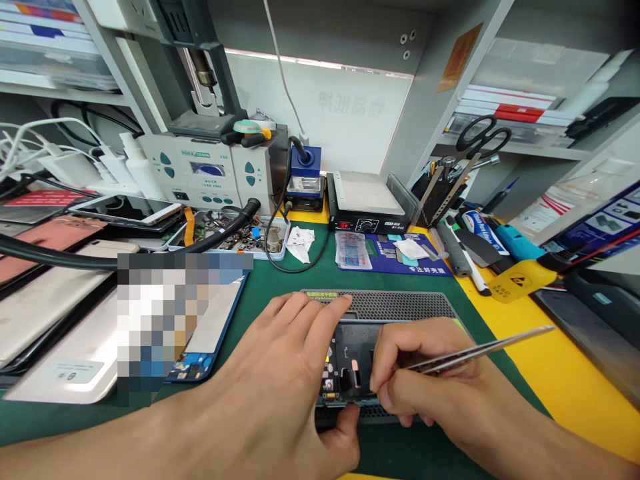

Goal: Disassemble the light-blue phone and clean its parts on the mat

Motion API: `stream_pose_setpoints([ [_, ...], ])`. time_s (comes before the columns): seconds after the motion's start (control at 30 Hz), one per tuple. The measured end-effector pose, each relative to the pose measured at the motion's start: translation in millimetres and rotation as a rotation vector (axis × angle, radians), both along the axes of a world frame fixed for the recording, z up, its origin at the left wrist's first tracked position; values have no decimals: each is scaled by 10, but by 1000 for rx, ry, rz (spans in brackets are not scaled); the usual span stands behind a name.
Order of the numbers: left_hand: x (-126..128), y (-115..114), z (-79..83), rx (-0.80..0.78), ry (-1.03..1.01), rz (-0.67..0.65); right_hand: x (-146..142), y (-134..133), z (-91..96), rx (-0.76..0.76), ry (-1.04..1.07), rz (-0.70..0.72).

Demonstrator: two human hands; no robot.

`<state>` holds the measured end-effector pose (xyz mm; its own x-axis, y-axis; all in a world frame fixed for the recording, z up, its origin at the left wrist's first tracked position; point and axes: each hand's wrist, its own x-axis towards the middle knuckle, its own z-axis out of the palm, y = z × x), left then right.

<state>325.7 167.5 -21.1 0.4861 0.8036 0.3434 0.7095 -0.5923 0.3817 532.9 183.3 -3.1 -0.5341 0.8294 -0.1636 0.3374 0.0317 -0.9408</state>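
Observation:
An opened smartphone lies on a dark perforated mat, its inner parts and a small copper-coloured strip showing. My left hand spans the phone, fingers at the far edge and thumb at the near edge, gripping it. Between the thumb and fingers of my right hand is a pair of metal tweezers, its rear end pointing up to the right. The tweezer tips are hidden behind my fingers, over the right part of the phone.
Phone back covers and other phone parts lie on the left. A hose crosses a tray of small parts. Behind stand a rework station and a black heating plate. Tools and a yellow-handled brush lie on the right.

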Motion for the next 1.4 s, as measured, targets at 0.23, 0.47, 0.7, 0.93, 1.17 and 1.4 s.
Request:
stream_pose_setpoints([
  [0.23, 1, -21, 3, -16, 23, 25, -14, -32, 20, -60, 0, -16],
  [0.47, -73, -7, 63, -26, 53, -42, -14, -9, 24, -110, 15, -44],
  [0.7, -81, -3, 49, 21, 59, -39, -32, -19, 11, -183, 46, -97],
  [0.93, -87, -5, 49, 17, 75, -12, -25, -51, 5, 16, -18, -147],
  [1.17, -89, 6, 15, 15, 68, -37, 30, -38, 4, 121, -81, -81],
  [1.4, -92, 10, 36, 36, 81, -28, 21, -25, 41, 123, -96, -67],
])
